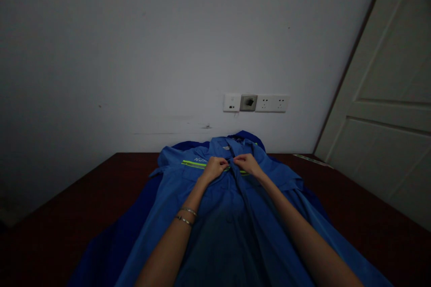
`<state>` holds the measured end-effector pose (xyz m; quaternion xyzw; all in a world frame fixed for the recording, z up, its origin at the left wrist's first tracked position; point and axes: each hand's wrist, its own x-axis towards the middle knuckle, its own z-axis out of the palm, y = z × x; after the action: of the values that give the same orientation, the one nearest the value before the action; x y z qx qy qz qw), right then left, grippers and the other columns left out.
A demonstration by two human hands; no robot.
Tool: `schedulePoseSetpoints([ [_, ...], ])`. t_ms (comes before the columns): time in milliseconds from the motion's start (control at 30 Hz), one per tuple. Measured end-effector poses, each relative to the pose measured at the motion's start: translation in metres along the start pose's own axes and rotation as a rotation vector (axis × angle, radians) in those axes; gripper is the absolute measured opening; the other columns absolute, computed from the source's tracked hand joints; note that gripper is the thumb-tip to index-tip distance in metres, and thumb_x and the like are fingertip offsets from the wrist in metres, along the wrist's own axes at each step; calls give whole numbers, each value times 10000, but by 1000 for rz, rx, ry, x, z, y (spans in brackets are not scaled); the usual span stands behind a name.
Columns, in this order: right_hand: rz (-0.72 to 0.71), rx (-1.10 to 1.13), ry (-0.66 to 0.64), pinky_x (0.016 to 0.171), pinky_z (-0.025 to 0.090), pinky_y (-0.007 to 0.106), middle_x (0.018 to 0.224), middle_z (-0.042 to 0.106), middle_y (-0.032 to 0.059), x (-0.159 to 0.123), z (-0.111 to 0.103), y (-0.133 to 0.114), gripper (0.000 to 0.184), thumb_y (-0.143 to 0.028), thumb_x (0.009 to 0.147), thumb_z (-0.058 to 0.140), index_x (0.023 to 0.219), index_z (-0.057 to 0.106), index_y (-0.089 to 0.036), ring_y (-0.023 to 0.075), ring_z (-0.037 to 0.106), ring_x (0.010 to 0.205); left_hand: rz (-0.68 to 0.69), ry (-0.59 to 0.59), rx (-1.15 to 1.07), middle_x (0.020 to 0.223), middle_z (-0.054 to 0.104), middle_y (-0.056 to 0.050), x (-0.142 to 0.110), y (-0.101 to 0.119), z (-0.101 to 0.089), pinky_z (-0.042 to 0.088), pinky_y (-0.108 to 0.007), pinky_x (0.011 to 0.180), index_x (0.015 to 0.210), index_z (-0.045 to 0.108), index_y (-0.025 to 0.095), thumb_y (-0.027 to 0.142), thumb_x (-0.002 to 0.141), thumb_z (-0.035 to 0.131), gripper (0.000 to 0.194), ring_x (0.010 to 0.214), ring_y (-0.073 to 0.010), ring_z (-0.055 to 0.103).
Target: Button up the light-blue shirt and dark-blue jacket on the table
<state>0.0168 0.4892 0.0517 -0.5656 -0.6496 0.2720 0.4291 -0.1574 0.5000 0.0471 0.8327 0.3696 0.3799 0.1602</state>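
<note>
A blue work jacket [202,206] with yellow-green stripes and pale lettering on the chest lies front up, its collar towards the wall. My left hand [214,168] pinches the edge of its front opening at chest height; two bracelets circle that wrist. Just to the right, my right hand [248,164] pinches the other front edge. The fingertips of both hands nearly meet over the opening. Any button or fastener between them is too small and dark to make out.
Beneath the jacket lies a darker blue garment [134,219], on a dark red-brown table [101,188]. Behind stands a white wall with sockets [272,103] and a switch plate [232,102]. A panelled door [387,98] rises at the right. A thin strip [313,160] lies near the table's back right.
</note>
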Motion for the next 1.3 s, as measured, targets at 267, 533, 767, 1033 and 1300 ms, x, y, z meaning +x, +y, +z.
schedulePoseSetpoints([
  [267,-11,40,10,487,404,196,593,658,30,0,4,0,249,-261,642,541,736,711,-105,141,576,560,5,-31,79,747,701,-30,-2,6,-1,422,-209,654,808,715,173,197,754,545,180,686,-148,611],
  [533,-74,5,31,577,456,234,659,683,50,-4,8,1,234,-287,661,558,741,717,-134,188,619,664,1,-13,74,753,700,-32,-1,3,5,430,-216,669,797,709,156,157,743,541,176,679,-145,613],
  [767,-56,34,23,581,464,235,645,682,43,-1,7,3,215,-285,652,591,745,714,-135,182,625,651,-31,31,-8,779,699,-35,-2,0,9,444,-225,700,799,696,141,153,738,555,154,720,-144,623],
  [1033,-25,104,-56,548,468,215,645,673,36,-1,6,4,223,-288,678,591,769,706,-120,144,608,591,-70,85,-102,764,699,-36,-3,-2,14,455,-235,696,753,689,135,142,724,562,130,711,-140,622],
  [1300,15,304,-122,520,456,204,596,638,15,-3,6,6,173,-237,594,663,722,666,-121,100,565,526,-134,91,-208,706,685,-33,-1,-7,16,469,-227,661,718,683,121,157,711,579,110,662,-132,609],
])
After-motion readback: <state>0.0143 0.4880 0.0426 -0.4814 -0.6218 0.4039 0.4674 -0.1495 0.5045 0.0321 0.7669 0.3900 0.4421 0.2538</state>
